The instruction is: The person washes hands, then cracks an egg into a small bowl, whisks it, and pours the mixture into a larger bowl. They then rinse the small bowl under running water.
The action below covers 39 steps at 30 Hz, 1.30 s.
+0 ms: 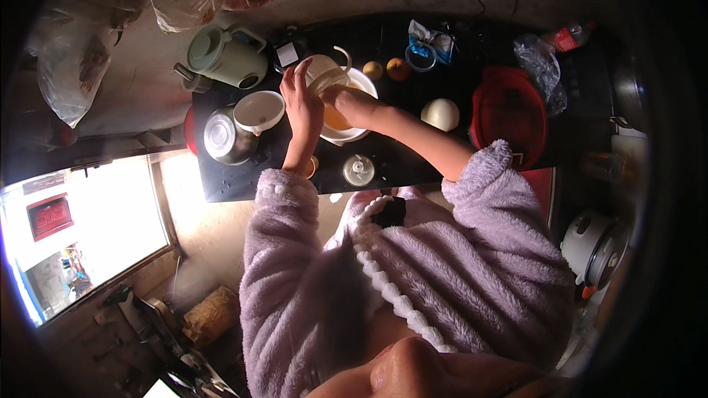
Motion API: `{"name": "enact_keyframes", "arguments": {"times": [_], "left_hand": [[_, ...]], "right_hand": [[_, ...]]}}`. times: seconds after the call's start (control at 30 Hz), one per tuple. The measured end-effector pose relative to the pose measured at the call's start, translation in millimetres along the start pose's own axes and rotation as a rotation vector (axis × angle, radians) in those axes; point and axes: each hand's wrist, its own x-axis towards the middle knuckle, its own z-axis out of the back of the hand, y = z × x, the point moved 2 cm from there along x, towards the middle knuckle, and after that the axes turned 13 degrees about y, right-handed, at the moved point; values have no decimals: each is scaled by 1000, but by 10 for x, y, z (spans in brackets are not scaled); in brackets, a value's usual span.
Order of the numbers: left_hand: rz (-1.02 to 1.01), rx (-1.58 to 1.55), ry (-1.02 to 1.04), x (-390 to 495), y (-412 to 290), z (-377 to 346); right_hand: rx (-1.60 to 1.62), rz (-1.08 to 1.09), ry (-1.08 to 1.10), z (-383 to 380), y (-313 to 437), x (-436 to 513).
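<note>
My left hand (301,100) grips a translucent plastic container (322,71) with a curved handle, tilted over a white bowl (366,85). My right hand (349,104) reaches in at the container's mouth, above the bowl; its fingertips are hidden, so what they touch cannot be told. Orange-yellow liquid (336,119) lies in the bowl. Nearer me on the black counter (395,157) sits a round clear plastic lid (359,170) with a central fitting. An orange-rimmed object (312,167) is partly hidden behind my left wrist.
Left of the bowl stand a white bowl (259,111), a metal pot (221,135) and a pale green kettle (227,55). Behind and right are two round fruits (398,69), a clear cup (421,57), a white round object (440,115), a red lidded basin (509,116) and a plastic bag (542,69).
</note>
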Motion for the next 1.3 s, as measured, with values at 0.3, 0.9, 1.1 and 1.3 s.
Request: {"name": "enact_keyframes", "arguments": {"times": [0.3,0.9,1.1,1.3], "left_hand": [[20,59,-87,-36,-74,-52],[178,-516,-330,-271,190,278],[482,-1023,-333,-742,148,293],[527,-1273,-494,-1341,126,259]], "right_hand": [[70,-4,-148,-27,-22,125],[233,159,-360,38,-126,-436],[23,-45,38,-231,-259,-196],[766,168,-241,-112,-232,-328]]}}
